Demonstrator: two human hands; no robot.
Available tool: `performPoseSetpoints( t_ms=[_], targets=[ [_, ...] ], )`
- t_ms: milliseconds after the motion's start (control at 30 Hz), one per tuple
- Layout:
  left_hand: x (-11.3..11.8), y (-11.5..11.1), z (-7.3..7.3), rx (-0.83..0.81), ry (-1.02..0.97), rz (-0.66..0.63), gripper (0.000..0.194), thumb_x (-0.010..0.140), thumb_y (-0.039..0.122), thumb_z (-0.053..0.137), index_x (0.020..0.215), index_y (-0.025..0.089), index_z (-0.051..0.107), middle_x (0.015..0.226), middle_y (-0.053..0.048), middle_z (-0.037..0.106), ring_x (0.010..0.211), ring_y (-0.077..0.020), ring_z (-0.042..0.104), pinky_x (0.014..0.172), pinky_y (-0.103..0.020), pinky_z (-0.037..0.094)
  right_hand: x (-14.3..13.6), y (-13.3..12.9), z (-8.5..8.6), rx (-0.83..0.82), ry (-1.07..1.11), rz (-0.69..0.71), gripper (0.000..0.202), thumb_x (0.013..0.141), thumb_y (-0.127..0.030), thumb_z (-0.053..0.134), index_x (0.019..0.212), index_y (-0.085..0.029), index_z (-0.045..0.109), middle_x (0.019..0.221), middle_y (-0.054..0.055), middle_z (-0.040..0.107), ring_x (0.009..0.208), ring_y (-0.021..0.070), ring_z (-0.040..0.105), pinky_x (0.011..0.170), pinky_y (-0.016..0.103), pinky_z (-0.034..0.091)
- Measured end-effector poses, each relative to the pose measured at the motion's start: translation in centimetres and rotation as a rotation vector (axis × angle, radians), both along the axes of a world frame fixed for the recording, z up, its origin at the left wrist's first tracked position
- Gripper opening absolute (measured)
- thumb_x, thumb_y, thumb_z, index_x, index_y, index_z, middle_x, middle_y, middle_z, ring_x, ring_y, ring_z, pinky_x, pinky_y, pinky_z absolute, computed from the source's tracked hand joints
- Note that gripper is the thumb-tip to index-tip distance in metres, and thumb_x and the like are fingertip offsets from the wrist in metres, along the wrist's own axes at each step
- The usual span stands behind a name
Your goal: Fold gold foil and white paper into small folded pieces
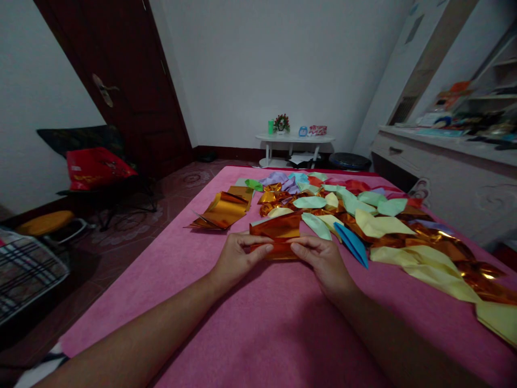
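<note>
A shiny orange-gold foil sheet (278, 226) is held between my two hands, with a fold running across it. My left hand (239, 258) pinches its left edge, thumb on the near side. At the right edge, my right hand (323, 263) pinches it the same way. Beyond and to the left lies a stack of gold foil sheets (224, 209), partly curled. Folded papers in pale green (309, 202), yellow (382, 223) and blue (352, 243), mixed with crumpled gold foil (272, 196), spread to the right of my hands.
The pink cloth (258, 323) covers the surface under my hands. A chair with a red bag (97, 168) and a yellow stool (45, 222) stand at the left. A small white table (294, 138) is by the far wall, and a cluttered counter (448, 143) is at the right.
</note>
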State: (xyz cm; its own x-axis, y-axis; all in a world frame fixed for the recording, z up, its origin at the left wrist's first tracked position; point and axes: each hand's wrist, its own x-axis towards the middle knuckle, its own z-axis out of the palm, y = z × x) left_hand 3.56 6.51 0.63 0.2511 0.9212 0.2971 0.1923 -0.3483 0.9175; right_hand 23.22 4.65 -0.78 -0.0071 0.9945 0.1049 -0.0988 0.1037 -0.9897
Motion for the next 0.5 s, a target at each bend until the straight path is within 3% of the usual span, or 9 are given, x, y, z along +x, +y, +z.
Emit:
performPoseSetpoints(
  t_ms=[100, 300, 400, 500],
  targets=[
    [0.1, 0.1, -0.2, -0.123, -0.050, -0.007, 0.025, 0.078, 0.037, 0.068, 0.072, 0.014, 0.076, 0.059, -0.002, 0.068, 0.055, -0.0134, 0.057, 0.055, -0.023, 0.044, 0.0, 0.0, -0.2, -0.006, 0.054, 0.012, 0.020, 0.072, -0.038, 0.075, 0.084, -0.023, 0.077, 0.085, 0.004, 0.074, 0.083, 0.0209, 0.066, 0.078, 0.034, 0.051],
    [-0.1, 0.7, -1.0, -0.220, -0.194, 0.004, 0.045, 0.079, 0.047, 0.063, 0.048, 0.013, 0.062, 0.051, -0.001, 0.058, 0.051, -0.0110, 0.050, 0.053, -0.023, 0.039, 0.1, 0.1, -0.4, 0.019, 0.005, 0.005, 0.024, 0.076, -0.040, 0.071, 0.092, -0.023, 0.077, 0.097, 0.007, 0.073, 0.092, 0.0229, 0.065, 0.080, 0.035, 0.051],
    [-0.1, 0.6, -0.9, -0.239, -0.203, -0.013, 0.042, 0.079, 0.044, 0.065, 0.051, 0.013, 0.062, 0.052, 0.000, 0.058, 0.051, -0.0102, 0.048, 0.054, -0.022, 0.038, -0.1, -0.1, 0.0, 0.040, -0.048, -0.017, 0.027, 0.075, -0.041, 0.072, 0.093, -0.022, 0.076, 0.099, 0.007, 0.072, 0.092, 0.0228, 0.065, 0.081, 0.036, 0.052],
    [0.1, 0.1, -0.4, -0.233, -0.132, -0.128, 0.032, 0.080, 0.040, 0.064, 0.066, 0.013, 0.072, 0.062, -0.002, 0.066, 0.057, -0.0122, 0.055, 0.057, -0.022, 0.042, -0.5, -0.4, 0.6, 0.062, -0.011, 0.085, 0.038, 0.073, -0.041, 0.074, 0.108, -0.026, 0.071, 0.116, 0.006, 0.068, 0.104, 0.0234, 0.063, 0.089, 0.037, 0.051]
  ],
)
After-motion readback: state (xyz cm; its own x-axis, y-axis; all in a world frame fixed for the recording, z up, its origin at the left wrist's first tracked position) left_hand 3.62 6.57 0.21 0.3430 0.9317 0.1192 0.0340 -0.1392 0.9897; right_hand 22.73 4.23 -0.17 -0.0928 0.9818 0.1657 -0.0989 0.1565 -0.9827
